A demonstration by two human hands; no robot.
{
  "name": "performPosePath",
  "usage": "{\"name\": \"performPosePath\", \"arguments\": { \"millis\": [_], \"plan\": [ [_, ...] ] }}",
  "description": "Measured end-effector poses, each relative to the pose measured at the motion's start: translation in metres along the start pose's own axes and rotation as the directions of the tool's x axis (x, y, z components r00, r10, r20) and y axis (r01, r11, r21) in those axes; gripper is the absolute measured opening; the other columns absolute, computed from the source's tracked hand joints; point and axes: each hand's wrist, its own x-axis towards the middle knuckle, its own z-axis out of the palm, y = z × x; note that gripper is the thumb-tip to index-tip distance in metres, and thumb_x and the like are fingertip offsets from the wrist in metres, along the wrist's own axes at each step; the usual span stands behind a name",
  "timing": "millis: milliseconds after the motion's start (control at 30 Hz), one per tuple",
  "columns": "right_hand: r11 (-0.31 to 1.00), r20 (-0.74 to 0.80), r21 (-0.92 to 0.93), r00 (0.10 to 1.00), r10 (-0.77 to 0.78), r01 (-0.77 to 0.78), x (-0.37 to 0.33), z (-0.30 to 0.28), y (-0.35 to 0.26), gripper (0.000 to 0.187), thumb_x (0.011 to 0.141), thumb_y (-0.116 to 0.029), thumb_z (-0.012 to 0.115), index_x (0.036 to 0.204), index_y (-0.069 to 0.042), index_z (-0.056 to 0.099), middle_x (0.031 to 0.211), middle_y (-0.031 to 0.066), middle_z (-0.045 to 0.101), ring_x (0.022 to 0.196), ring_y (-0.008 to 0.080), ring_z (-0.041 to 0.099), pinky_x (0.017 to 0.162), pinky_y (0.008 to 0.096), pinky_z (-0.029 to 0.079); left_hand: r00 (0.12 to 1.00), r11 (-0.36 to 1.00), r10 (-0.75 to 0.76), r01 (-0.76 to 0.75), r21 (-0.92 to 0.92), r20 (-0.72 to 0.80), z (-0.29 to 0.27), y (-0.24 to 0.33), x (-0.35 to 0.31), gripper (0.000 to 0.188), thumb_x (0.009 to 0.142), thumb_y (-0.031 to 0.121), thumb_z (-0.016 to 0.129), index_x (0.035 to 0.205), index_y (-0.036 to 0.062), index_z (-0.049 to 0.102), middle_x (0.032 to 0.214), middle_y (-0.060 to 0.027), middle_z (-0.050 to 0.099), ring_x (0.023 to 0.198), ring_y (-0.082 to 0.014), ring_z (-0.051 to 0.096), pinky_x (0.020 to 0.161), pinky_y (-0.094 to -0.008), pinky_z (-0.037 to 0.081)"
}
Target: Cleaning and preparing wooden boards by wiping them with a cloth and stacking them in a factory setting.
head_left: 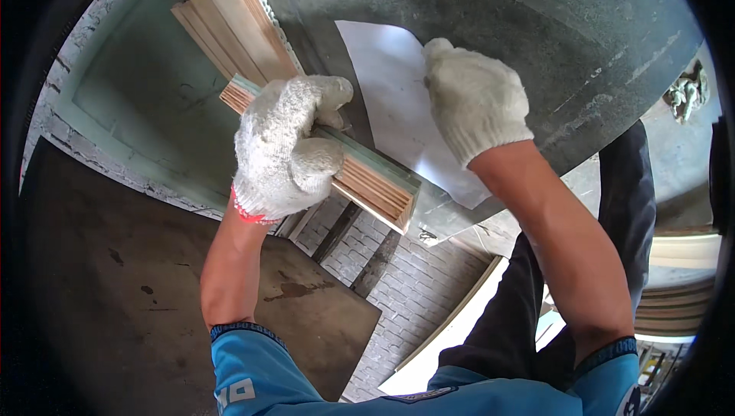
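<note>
My left hand (287, 148), in a white knitted work glove, is closed around a short stack of thin wooden strips (375, 190) with a pale green edge. The stack lies slantwise along the near edge of a dark grey tabletop (566, 40). My right hand (478, 98), gloved too, is curled closed at the right edge of a white sheet of paper (390, 83). The sheet bends up towards this hand; the fingertips are hidden beneath it. The paper lies on the tabletop and reaches past its near edge.
More stacked wooden strips (245, 21) lie beyond my left hand. A greenish panel (153, 86) is at the left, and a brown stained board (176, 293) is lower left. Grey paving (413, 286) shows below. A crumpled cloth (687, 93) lies far right.
</note>
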Motion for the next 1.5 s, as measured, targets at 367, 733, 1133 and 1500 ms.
{"name": "performPosePath", "arguments": {
  "millis": [367, 733, 1133, 1500],
  "plan": [
    [0.933, 0.313, 0.314, 0.909, -0.275, 0.175, -0.022, -0.014, -0.008, 0.011, 0.091, -0.001, 0.048, 0.101, -0.001, 0.052, 0.081, 0.0169, 0.061, 0.071, 0.0263, 0.066, 0.061, 0.0371, 0.058, 0.997, 0.996, 0.078, -0.077, -0.038, 0.029, -0.017, 0.0, -0.014, 0.049, 0.091, 0.052, 0.061, 0.106, 0.0056, 0.064, 0.078, -0.0063, 0.065, 0.069, -0.0266, 0.062, 0.065, -0.0389, 0.048],
    [0.201, 0.355, 0.934, 0.844, -0.402, -0.297, -0.062, 0.037, -0.036, 0.026, 0.096, -0.008, 0.055, 0.122, -0.003, 0.056, 0.107, 0.0183, 0.066, 0.097, 0.0292, 0.067, 0.091, 0.0377, 0.055, 0.965, 0.966, 0.256, -0.254, -0.043, 0.052, -0.023, -0.006, -0.02, 0.065, 0.057, 0.041, 0.079, 0.109, 0.0054, 0.064, 0.079, -0.0065, 0.068, 0.068, -0.029, 0.062, 0.066, -0.0406, 0.046],
    [0.331, 0.32, 0.928, 0.816, -0.481, -0.169, -0.069, 0.04, -0.059, 0.017, 0.098, -0.017, 0.058, 0.109, -0.008, 0.067, 0.096, 0.0146, 0.069, 0.089, 0.0288, 0.067, 0.08, 0.0377, 0.054, 0.969, 0.968, 0.248, -0.249, 0.036, 0.009, -0.024, 0.007, -0.052, 0.093, 0.088, 0.079, 0.022, 0.112, 0.0002, 0.064, 0.079, -0.0123, 0.068, 0.082, -0.0307, 0.063, 0.085, -0.0496, 0.05],
    [0.266, 0.04, 0.959, 0.887, -0.461, 0.095, -0.037, 0.039, -0.068, 0.022, 0.098, -0.02, 0.056, 0.107, -0.003, 0.067, 0.096, 0.0132, 0.07, 0.081, 0.0239, 0.068, 0.076, 0.0368, 0.056, 0.974, 0.97, -0.225, 0.223, 0.091, 0.004, -0.024, 0.024, -0.048, 0.091, 0.08, 0.082, 0.04, 0.08, -0.0031, 0.071, 0.077, -0.0136, 0.067, 0.082, -0.031, 0.063, 0.083, -0.0449, 0.05]
  ]
}}
